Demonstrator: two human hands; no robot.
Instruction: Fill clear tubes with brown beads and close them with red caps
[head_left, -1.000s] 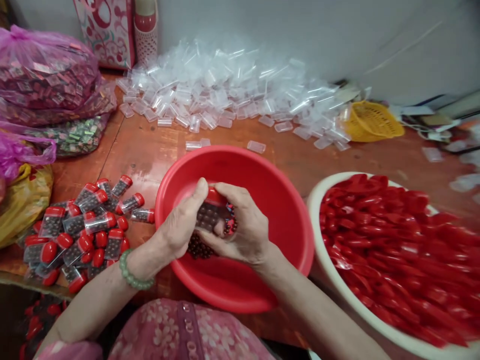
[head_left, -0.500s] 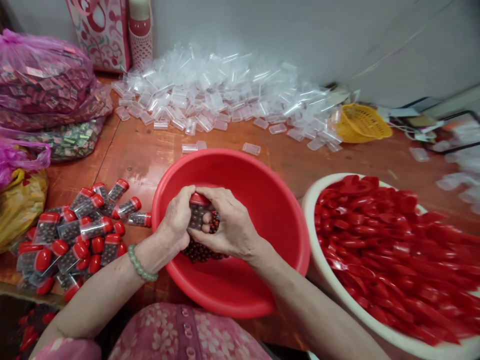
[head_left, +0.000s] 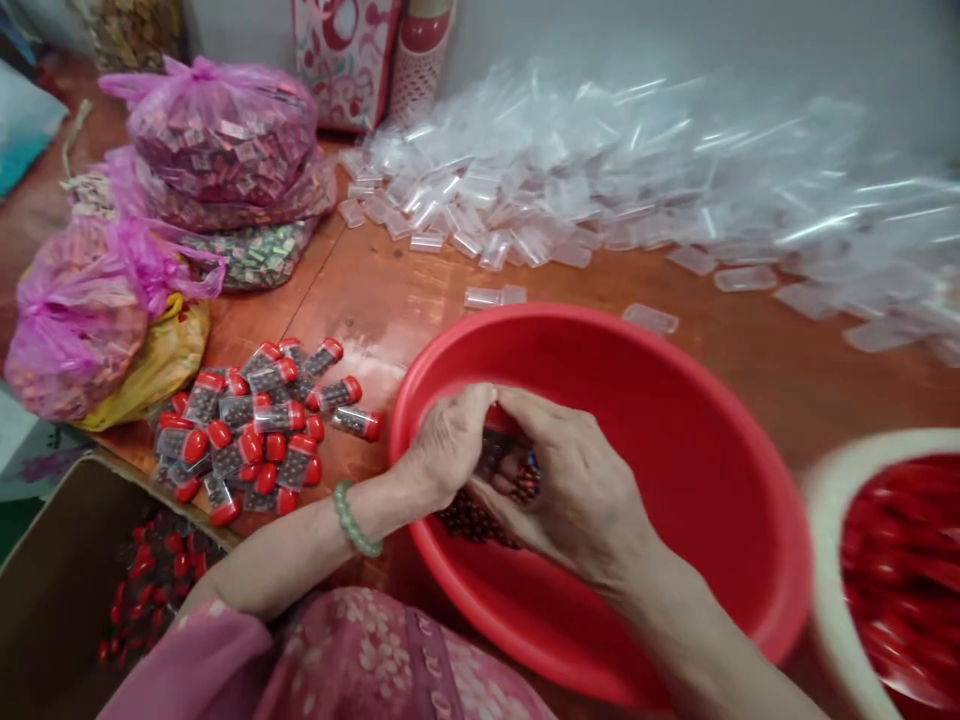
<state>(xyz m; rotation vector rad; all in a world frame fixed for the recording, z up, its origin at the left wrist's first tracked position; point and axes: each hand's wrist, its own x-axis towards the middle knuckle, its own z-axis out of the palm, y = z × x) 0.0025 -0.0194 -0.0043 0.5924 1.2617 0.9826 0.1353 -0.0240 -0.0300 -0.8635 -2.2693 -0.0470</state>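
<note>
Left hand [head_left: 450,445] and right hand [head_left: 574,480] cupped together near centre of frame, curled around a small clear container [head_left: 493,455], mostly hidden, with dark beads [head_left: 526,487] showing between the palms. Underneath, red basin [head_left: 675,450] with loose beads [head_left: 474,522] at its left side. Pile of red-capped containers [head_left: 259,430] at left; open cardboard box [head_left: 45,570] at lower left. Heap of clear plastic containers [head_left: 540,200] across top centre to right. Pink bags [head_left: 225,145] at upper left. White tub [head_left: 825,540] of red pieces [head_left: 904,580] cut off at lower right.
</note>
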